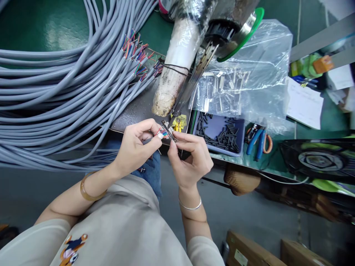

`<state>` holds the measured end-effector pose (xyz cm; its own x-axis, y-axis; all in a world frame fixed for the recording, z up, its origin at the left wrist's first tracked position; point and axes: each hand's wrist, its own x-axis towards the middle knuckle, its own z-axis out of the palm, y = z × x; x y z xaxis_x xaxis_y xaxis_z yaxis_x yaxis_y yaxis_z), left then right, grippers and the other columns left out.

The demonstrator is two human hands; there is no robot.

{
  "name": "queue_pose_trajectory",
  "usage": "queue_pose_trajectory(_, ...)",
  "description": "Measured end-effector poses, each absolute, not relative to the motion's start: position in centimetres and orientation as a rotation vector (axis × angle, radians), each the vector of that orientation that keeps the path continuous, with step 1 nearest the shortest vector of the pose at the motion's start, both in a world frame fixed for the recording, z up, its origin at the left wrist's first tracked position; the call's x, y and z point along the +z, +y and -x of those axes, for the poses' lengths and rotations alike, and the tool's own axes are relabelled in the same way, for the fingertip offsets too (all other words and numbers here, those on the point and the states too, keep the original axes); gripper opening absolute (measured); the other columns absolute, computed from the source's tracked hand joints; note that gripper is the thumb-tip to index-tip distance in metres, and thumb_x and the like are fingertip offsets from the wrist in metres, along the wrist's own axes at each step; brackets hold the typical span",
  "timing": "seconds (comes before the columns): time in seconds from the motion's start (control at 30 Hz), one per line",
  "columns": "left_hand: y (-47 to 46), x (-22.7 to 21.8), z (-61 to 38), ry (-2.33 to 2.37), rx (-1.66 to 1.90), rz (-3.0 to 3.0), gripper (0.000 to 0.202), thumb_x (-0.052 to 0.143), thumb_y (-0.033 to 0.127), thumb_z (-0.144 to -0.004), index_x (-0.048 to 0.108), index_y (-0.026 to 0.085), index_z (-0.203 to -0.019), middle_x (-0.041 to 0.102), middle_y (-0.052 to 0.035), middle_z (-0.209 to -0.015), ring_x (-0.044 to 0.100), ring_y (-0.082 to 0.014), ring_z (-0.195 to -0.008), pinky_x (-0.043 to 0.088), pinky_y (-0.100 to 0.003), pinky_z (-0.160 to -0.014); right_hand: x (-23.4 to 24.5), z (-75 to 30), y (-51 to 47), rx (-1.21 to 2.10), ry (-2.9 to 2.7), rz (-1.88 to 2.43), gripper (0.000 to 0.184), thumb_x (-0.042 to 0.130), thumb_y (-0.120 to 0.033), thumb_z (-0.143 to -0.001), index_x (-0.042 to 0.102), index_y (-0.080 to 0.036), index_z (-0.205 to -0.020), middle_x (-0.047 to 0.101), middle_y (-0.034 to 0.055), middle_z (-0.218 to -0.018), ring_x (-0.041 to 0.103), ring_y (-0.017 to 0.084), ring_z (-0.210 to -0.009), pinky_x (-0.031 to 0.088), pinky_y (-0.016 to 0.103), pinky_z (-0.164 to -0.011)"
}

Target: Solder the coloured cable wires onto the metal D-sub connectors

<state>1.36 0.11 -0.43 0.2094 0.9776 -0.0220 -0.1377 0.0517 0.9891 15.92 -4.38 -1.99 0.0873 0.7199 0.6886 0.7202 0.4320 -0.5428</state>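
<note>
Now our left hand [135,144] pinches the wires [164,135] and our right hand [192,157] grips the connector [168,130], right by the tip of the iron [188,88]; we do well to brace both hands and keep the wires spread.

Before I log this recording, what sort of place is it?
Probably an electrical workshop or factory bench: grey cables with coloured wire ends lie across it, beside a tray of small black pieces and a blue-handled tool.
</note>
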Motion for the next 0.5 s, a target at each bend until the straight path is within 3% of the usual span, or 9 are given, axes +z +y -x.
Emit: queue_pose_trajectory(0.5, 0.44, 0.43, -1.38, 0.966, 1.120, -1.250, 0.015, 0.066, 0.015, -0.077, 0.057, 0.016, -0.065, 0.060, 0.0001, -0.071, 0.046, -0.0054, -0.055, 0.038, -0.017, -0.048, -0.97, -15.79, -3.79, 0.017, -1.612, 1.295, 0.019, 0.077, -0.008, -0.083, 0.067, -0.023, -0.086, 0.076, 0.0007, -0.096, 0.073, 0.015, -0.087, 0.063, 0.030, -0.078)
